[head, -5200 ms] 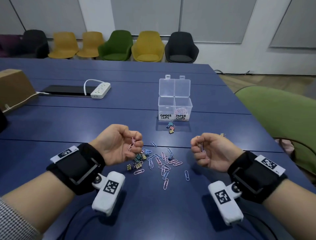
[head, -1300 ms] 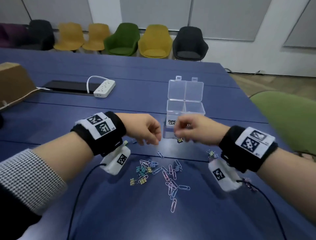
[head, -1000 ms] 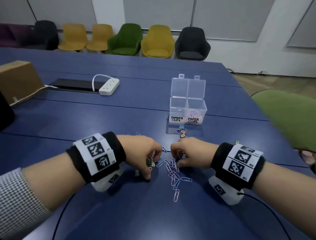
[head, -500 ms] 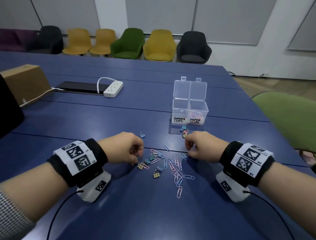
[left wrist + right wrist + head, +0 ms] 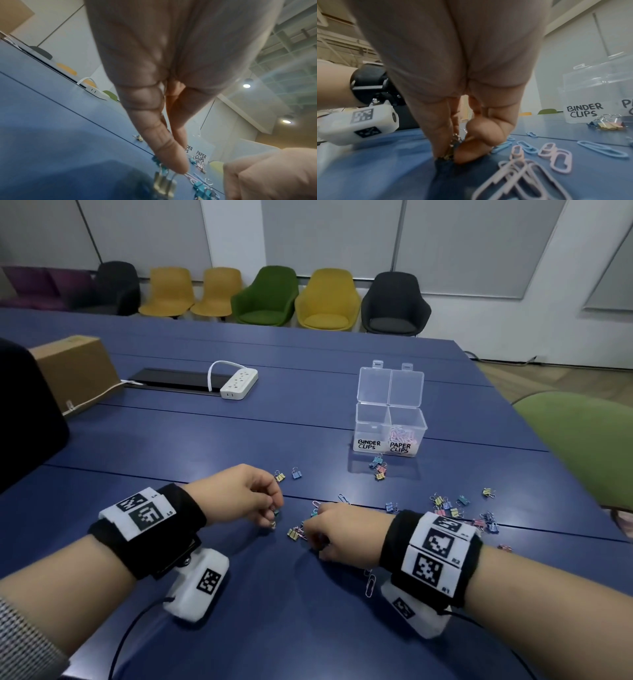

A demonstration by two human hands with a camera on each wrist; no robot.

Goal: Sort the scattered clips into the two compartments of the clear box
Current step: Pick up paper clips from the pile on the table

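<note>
Fingers [image 5: 171, 159] of left hand [image 5: 239, 494] drawn narrow, tips down against the wire loop of a gold clip [image 5: 164, 185]; cannot tell whether gripped or only touched. Fingers [image 5: 467, 152] of right hand [image 5: 346, 534] narrow too, pinching a glinting clip [image 5: 449, 154] right at the surface.

Below both, blue table [image 5: 308, 392]. Farther back, well apart from the hands, clear box [image 5: 390, 422], lid up, labelled BINDER CLIPS on the left and PAPER CLIPS on the right, with pink paper clips [image 5: 402, 436] in the right compartment. Just before the box, a small heap of binder clips [image 5: 378, 469]. More binder clips [image 5: 455, 508] scattered right of the right wrist. Pink and blue loose paper clips [image 5: 556, 155] just beside the right fingers.
</note>
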